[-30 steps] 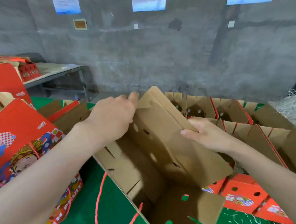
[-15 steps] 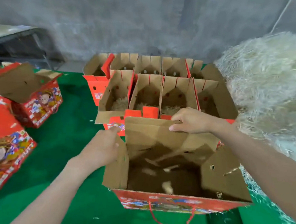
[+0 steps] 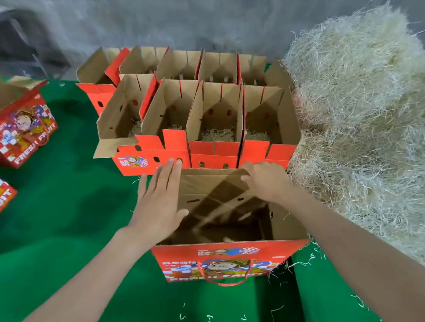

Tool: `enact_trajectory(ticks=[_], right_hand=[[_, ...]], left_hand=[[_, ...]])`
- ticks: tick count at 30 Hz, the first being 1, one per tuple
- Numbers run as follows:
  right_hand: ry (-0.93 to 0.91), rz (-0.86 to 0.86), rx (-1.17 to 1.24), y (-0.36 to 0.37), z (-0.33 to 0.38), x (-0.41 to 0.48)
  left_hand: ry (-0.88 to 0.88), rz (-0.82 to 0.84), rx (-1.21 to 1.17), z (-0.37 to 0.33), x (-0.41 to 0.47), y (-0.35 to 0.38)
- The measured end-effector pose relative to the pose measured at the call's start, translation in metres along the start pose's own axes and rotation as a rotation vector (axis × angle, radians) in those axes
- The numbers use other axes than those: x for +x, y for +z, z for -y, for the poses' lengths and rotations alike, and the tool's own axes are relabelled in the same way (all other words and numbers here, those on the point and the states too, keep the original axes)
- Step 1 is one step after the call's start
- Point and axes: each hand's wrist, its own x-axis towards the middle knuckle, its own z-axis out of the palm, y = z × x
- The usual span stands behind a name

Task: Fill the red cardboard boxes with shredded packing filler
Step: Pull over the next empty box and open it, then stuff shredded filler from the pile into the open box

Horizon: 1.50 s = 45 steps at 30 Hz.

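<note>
left hand (image 3: pixel 159 202) lies flat, fingers straight, against the left edge of the near red box (image 3: pixel 228 260), and right hand (image 3: pixel 265 179) curls over its far flap (image 3: pixel 212 179). the open box stands on green cloth (image 3: pixel 70 196), filler pile (image 3: pixel 366 112) just to its right.

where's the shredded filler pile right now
In the head view the shredded filler pile fills the right side, heaped on the green surface against the rows of open red boxes.

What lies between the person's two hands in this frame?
In the head view, the upright brown flap of the nearest red cardboard box spans the gap between the left hand and the right hand, which grips its top edge.
</note>
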Motion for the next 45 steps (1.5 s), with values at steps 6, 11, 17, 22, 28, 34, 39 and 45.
enact_trajectory(ticks=[6,11,17,22,28,34,39,45], right_hand=[[-0.141,0.149,0.120,-0.007,0.026,-0.002],[-0.137,0.110,0.116,-0.005,0.042,-0.013],[-0.071,-0.032,0.148,-0.008,0.021,-0.018],[-0.040,-0.065,0.326,-0.012,-0.007,-0.032],[0.214,-0.262,0.390,-0.030,-0.080,-0.051],[0.561,-0.031,0.082,-0.016,-0.190,-0.086],[0.600,0.205,-0.022,0.029,-0.240,-0.107],[0.747,-0.314,0.534,0.000,-0.247,-0.084]], left_hand=[[0.116,0.082,0.077,-0.004,0.025,-0.008],[0.236,0.108,-0.020,-0.026,0.046,-0.008],[0.228,0.075,-0.065,-0.046,0.059,0.000],[0.208,0.065,-0.199,-0.079,0.068,0.004],[0.364,-0.102,-0.681,-0.165,0.079,-0.012],[0.206,0.262,-0.901,-0.230,0.105,-0.005],[0.142,0.373,-0.887,-0.258,0.122,0.008],[-0.095,0.606,-1.171,-0.268,0.140,0.020]])
